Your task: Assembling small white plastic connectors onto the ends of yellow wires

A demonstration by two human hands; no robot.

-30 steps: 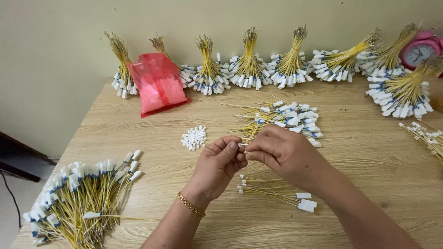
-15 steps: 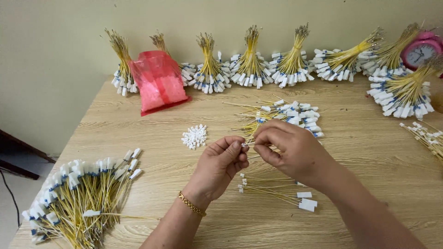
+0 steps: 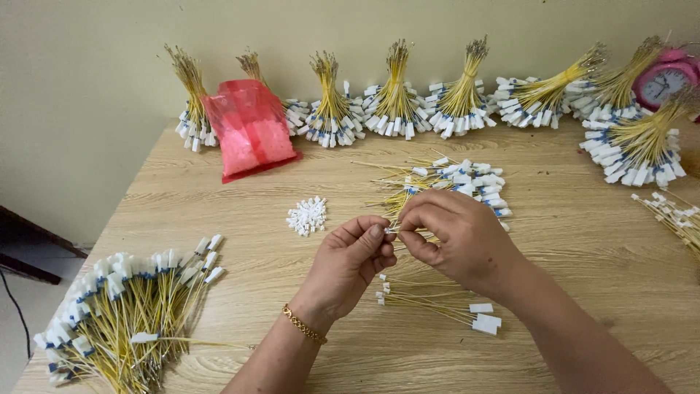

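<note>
Here, above the centre of the worktop [image 3: 583, 248], the left hand [image 3: 350, 259] and right hand [image 3: 456, 237] meet, each grip pinched narrow on one small white connector [image 3: 391, 230]. A pile of white connectors [image 3: 307, 215] lies at ten o'clock; loose yellow wires [image 3: 430, 300] lie at six.

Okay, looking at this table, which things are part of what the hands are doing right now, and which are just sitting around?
In use:
left hand and right hand, pinching a thin yellow wire with a small white plastic cap
small heap of loose white caps
loose yellow wires with white tags below the hands

Lying about:
pink alarm clock
red plastic bag
tied wire bundles along the wall
</note>
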